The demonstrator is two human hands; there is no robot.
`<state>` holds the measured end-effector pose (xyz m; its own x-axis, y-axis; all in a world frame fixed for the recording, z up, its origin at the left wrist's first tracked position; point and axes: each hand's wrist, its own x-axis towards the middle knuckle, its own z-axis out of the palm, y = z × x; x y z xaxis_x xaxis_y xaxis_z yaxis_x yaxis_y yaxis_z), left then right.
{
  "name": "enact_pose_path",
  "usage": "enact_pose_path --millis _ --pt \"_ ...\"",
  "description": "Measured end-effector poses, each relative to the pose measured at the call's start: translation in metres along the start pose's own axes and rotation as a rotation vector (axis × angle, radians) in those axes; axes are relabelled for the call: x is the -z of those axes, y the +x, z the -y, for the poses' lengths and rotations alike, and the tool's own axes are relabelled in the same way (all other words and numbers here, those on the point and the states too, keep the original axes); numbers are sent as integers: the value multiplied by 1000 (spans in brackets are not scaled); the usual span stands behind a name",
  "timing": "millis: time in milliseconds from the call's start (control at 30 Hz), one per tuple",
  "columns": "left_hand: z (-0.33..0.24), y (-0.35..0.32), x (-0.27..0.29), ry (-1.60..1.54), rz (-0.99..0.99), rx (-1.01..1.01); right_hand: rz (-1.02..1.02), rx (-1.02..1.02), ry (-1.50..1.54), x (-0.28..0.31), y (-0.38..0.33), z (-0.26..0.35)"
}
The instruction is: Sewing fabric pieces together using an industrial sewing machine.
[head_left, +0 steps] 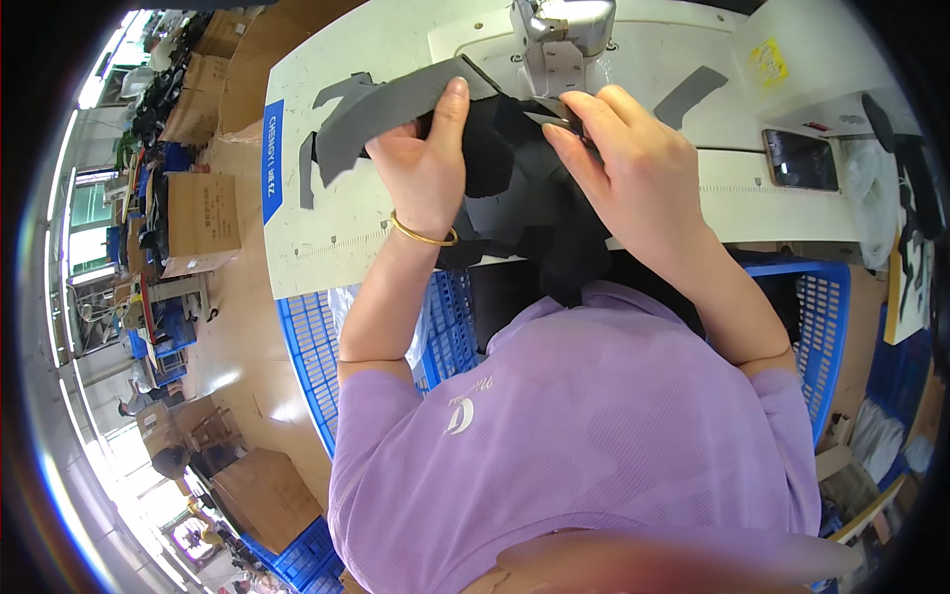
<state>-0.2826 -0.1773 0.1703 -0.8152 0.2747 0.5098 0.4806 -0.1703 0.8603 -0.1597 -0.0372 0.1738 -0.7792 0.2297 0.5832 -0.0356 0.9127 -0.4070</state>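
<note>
Head cam: both hands pinch the black fabric (pixel 515 188), left hand (pixel 427 158) and right hand (pixel 623 158) flanking it, sewing machine (pixel 564 35) just beyond.

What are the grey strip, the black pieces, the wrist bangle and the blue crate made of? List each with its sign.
Grey strip: looks like matte fabric or felt; it bends under the left hand.
Black pieces: soft dark cloth, folding limply; right hand pinches them.
Bangle: likely metal, gold-coloured and glinting.
Blue crate: apparently moulded plastic, with lattice walls.
</note>
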Motion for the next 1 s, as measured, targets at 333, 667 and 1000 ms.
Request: enact_pose_path --millis 333,667,1000 --pt "-1 -20 -2 18 60 16 3 100 -49 -19 6 5" --pt "110 83 141 -48 -18 755 135 -109 70 -6 -27 -43" --pt "64 25 56 507 582 -269 223 41 418 -10 -31 -57"
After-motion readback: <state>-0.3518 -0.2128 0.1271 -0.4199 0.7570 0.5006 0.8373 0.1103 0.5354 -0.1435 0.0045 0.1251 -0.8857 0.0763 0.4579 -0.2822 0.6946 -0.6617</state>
